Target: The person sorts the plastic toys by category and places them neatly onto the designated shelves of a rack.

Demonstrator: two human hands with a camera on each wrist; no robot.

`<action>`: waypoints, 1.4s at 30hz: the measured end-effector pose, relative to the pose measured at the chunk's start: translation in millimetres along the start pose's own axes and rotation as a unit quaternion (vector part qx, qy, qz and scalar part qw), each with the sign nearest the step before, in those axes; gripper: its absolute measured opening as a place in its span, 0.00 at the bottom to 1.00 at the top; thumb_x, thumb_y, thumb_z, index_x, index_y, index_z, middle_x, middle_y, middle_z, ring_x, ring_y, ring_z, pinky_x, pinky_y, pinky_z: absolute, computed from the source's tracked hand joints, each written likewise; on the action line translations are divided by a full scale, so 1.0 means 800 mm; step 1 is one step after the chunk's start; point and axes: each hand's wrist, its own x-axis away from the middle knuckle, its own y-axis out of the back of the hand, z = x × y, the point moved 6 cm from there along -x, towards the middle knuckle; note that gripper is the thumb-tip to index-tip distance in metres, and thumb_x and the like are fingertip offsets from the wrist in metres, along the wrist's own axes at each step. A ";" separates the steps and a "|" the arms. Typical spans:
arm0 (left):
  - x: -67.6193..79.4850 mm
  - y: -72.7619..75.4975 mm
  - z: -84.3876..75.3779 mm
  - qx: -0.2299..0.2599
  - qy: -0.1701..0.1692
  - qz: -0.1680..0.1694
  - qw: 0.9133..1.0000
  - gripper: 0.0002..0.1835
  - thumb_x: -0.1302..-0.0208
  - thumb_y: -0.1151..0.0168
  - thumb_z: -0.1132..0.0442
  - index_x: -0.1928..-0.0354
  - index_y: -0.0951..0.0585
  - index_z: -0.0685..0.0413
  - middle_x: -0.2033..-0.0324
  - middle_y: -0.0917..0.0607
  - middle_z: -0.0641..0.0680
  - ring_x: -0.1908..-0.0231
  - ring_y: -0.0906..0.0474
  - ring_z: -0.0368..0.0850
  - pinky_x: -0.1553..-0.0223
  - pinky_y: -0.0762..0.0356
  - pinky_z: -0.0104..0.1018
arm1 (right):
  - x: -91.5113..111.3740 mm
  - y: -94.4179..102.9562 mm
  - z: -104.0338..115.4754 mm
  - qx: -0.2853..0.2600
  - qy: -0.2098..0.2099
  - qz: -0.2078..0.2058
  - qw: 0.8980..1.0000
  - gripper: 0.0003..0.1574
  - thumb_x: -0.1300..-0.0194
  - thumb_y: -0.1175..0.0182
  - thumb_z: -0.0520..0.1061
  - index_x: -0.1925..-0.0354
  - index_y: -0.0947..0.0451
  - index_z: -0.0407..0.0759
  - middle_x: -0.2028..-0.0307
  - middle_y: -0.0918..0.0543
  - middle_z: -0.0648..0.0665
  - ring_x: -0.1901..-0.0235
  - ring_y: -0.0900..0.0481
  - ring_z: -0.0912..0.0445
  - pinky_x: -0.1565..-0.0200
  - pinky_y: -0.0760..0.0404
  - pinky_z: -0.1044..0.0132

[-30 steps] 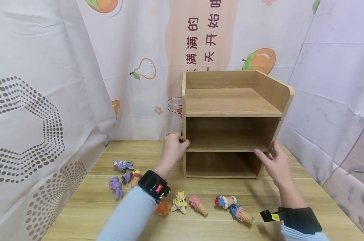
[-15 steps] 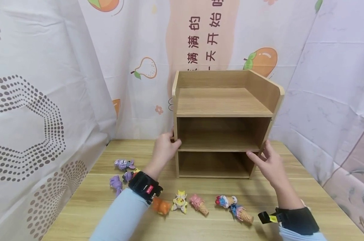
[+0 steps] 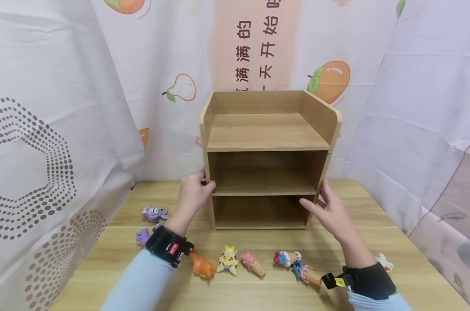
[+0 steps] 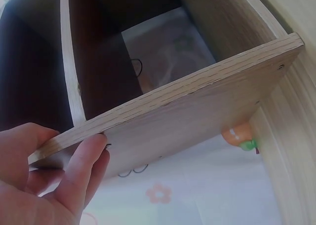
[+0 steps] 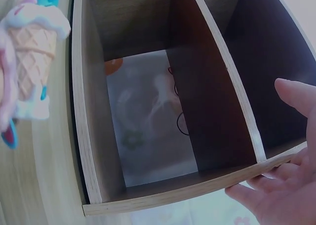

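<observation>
A small wooden shelf unit (image 3: 267,131), with a railed top and two bare open compartments, stands towards the back of the table. My left hand (image 3: 192,193) grips its left side panel, thumb at the front edge and fingers on the outer face. The left wrist view shows that hand's fingertips (image 4: 94,143) against the panel near the divider. On the opposite side, my right hand (image 3: 332,212) holds the right panel, its fingers outside and its thumb across the front opening. In the right wrist view the thumb (image 5: 291,92) is held apart from the fingers.
In front lie an orange figure (image 3: 203,265), a yellow figure (image 3: 228,261), a pink ice-cream-cone toy (image 3: 252,263) and two blue-topped cone toys (image 3: 306,273). Purple figures (image 3: 154,213) lie at left, a white one (image 3: 384,262) beside my right wrist. Printed cloth (image 3: 173,142) hangs behind.
The shelf unit has shifted left across the table with both hands on it. A white figure now shows beside the right wrist, and the orange one is less covered by the left arm.
</observation>
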 end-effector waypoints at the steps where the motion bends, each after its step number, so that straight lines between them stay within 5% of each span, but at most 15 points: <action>1: 0.001 0.004 0.002 0.001 0.001 -0.001 1.000 0.19 0.37 0.35 0.64 0.46 0.15 0.66 0.54 0.13 0.65 0.60 0.12 0.55 0.65 0.13 0.41 | -0.001 -0.004 0.000 -0.002 0.002 0.003 1.000 0.65 0.31 0.32 0.52 0.20 0.69 0.38 0.21 0.61 0.34 0.25 0.51 0.36 0.35 0.37 0.39; 19: 0.004 0.030 0.029 -0.004 0.016 0.000 1.000 0.22 0.35 0.36 0.63 0.40 0.18 0.63 0.50 0.14 0.65 0.57 0.12 0.57 0.61 0.13 0.45 | -0.005 -0.028 0.013 -0.015 0.036 0.019 0.999 0.63 0.32 0.31 0.49 0.19 0.65 0.46 0.21 0.54 0.37 0.24 0.49 0.40 0.36 0.34 0.41; 26: 0.004 0.041 0.036 -0.006 0.015 -0.009 1.000 0.17 0.36 0.36 0.63 0.47 0.14 0.63 0.53 0.13 0.65 0.56 0.13 0.58 0.60 0.13 0.47 | -0.008 -0.038 0.018 -0.014 0.042 0.025 0.999 0.63 0.31 0.31 0.50 0.18 0.65 0.47 0.21 0.54 0.38 0.24 0.49 0.40 0.35 0.34 0.41; 42: 0.009 0.054 0.044 -0.019 0.024 -0.012 0.999 0.17 0.35 0.35 0.61 0.47 0.14 0.62 0.53 0.13 0.65 0.56 0.13 0.58 0.61 0.13 0.48 | -0.008 -0.051 0.027 -0.023 0.045 0.036 0.998 0.62 0.31 0.32 0.48 0.19 0.65 0.49 0.21 0.55 0.38 0.24 0.49 0.41 0.35 0.34 0.40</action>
